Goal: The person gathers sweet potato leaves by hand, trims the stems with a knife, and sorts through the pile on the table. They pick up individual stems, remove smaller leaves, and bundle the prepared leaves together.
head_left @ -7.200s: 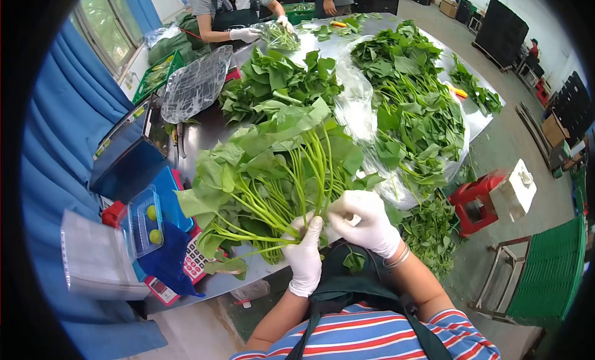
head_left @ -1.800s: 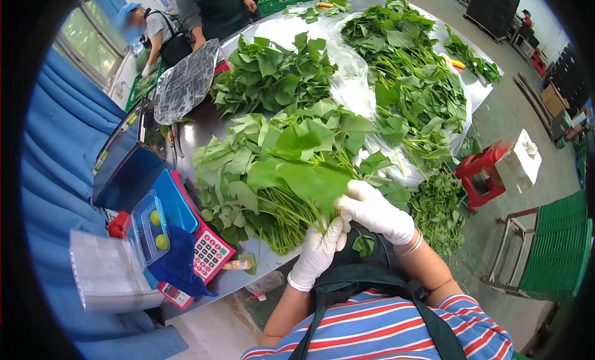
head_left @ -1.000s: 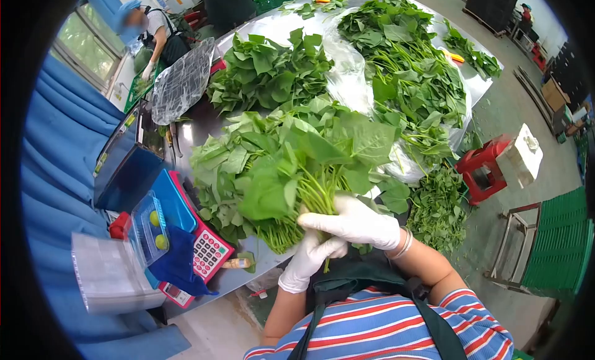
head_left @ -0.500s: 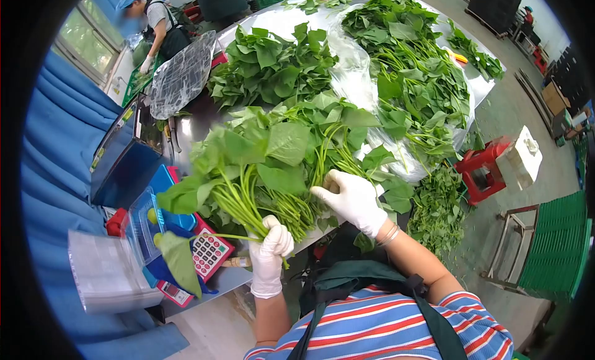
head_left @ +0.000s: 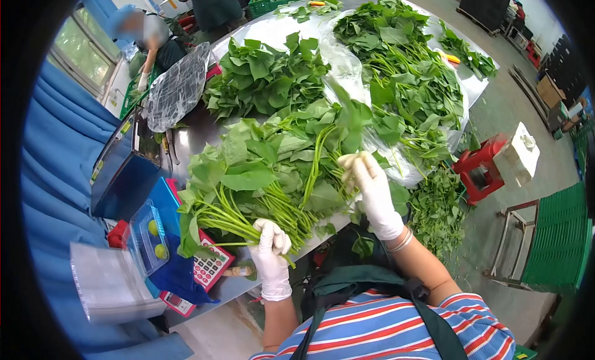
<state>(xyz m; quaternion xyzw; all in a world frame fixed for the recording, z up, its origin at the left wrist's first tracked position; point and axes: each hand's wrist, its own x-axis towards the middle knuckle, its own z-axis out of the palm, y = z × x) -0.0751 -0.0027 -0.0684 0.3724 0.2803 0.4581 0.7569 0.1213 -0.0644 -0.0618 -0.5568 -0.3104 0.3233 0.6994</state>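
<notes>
My left hand (head_left: 271,251), in a white glove, is closed around the cut ends of a bunch of sweet potato greens (head_left: 229,214) at the table's near edge. The leaves of this bunch fan out to the upper left. My right hand (head_left: 372,189), also gloved, is raised to the right with fingers pinched at the base of a single leafy stem (head_left: 352,121), blurred by motion. Between and beyond both hands lies a pile of loose greens (head_left: 291,143), its stems pointing toward me.
Another heap of greens (head_left: 266,78) sits behind, and a long one (head_left: 409,69) lies on plastic film at right. A calculator-like keypad (head_left: 209,265), clear box (head_left: 149,239) and blue bin (head_left: 127,165) stand left. A red stool (head_left: 480,171) is at right. A co-worker (head_left: 155,41) bends at upper left.
My right hand has lifted and turned upward from the pile, a leafy stem now at its fingertips. The bunch in my left hand has dropped lower and tilted left.
</notes>
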